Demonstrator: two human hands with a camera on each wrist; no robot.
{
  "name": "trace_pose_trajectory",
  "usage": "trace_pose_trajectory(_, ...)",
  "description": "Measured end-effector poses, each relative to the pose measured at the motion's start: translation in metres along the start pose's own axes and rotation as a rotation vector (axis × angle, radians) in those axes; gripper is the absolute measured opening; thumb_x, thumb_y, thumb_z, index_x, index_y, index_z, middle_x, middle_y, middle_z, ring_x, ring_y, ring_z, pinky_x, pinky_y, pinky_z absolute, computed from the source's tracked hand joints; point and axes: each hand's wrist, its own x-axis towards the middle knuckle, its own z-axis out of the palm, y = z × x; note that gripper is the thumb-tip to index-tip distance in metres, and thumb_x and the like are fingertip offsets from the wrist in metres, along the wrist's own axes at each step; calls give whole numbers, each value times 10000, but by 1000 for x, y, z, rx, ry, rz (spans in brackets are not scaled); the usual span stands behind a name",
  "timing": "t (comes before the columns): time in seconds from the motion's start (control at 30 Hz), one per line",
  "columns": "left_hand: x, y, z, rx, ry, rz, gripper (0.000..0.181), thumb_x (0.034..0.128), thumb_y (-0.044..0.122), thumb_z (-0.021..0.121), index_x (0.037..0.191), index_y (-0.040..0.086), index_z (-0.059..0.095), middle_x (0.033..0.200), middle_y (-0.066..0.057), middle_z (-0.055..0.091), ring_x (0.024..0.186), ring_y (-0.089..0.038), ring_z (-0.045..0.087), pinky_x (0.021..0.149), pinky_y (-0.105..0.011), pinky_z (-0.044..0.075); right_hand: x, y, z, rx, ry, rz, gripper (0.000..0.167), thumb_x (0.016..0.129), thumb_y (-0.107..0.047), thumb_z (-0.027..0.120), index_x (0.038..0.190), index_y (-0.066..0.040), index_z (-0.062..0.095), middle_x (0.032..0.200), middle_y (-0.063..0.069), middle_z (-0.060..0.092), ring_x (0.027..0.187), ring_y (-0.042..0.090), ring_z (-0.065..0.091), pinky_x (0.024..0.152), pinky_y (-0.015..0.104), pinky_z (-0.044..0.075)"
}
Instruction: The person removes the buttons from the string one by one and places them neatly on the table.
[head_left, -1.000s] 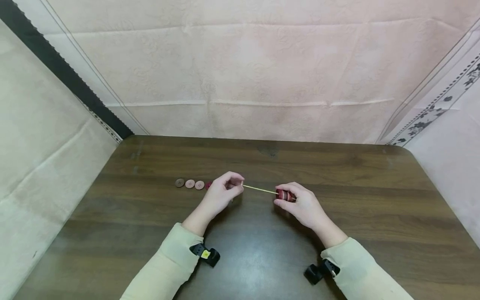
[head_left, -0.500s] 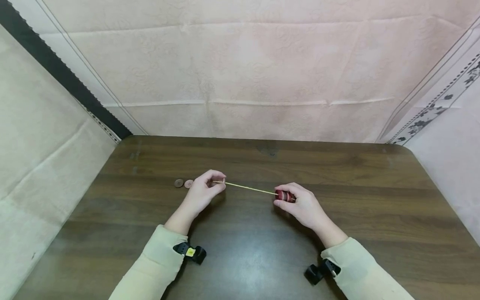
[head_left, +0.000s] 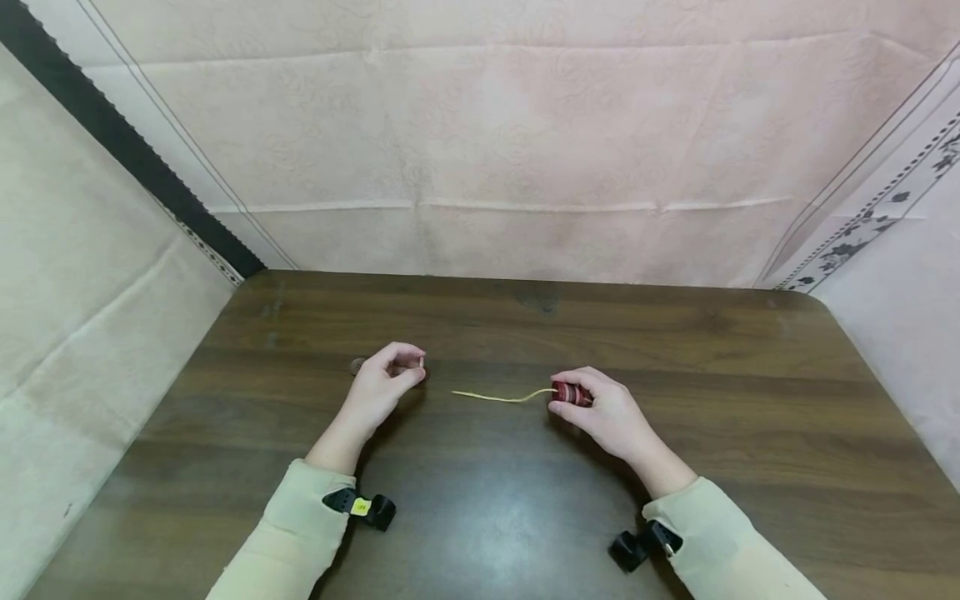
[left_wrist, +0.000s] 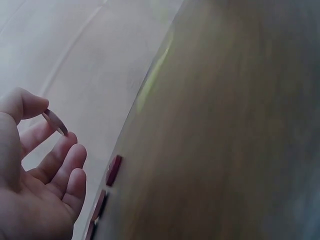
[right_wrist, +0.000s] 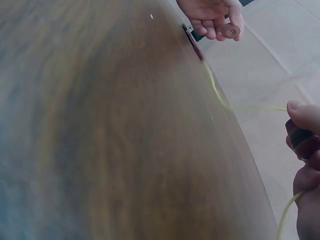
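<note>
My left hand [head_left: 375,393] pinches a small round pinkish button [left_wrist: 55,121] between thumb and fingertips, holding it on edge above the table. In the right wrist view the button's holes face the camera. Over to the right, my right hand [head_left: 603,410] grips a stack of dark red, pink and brown buttons [head_left: 570,392] threaded on a yellow cord [head_left: 498,399]. The cord's loose length trails left from the stack, its end apart from the left hand. More cord [right_wrist: 284,215] hangs below the right hand in its wrist view.
A brown button [head_left: 357,365] peeks out behind the left hand on the wooden table [head_left: 480,467]. The left wrist view shows a dark red button [left_wrist: 114,170] and others lying in a row. A pale cloth [head_left: 480,150] hangs behind the table.
My left hand has moved left, drawing the pinkish button along and off the cord's end. The cord was taut and is now slack. My right hand has stayed put with the stack.
</note>
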Motion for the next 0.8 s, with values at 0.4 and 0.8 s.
trace_pose_trajectory(0.4,-8,-17,-29,255,91,-29,269,838,169,697,1067,52,617,940,-85,592,844,-214,540,771,-347,442,-2,2,-1,-2,10,-3,359,791,-264,760,1115,-137,671,1033,-53,627,822,126,534,696,308,451)
trace_pose_trajectory(0.8,-16,-26,-47,440,60,-66,239,821,184,682,990,29,613,959,-100,555,847,-248,510,769,-384,417,-3,1,-1,-10,7,-13,357,791,-253,760,1113,-127,671,1033,-49,626,821,124,531,697,301,452)
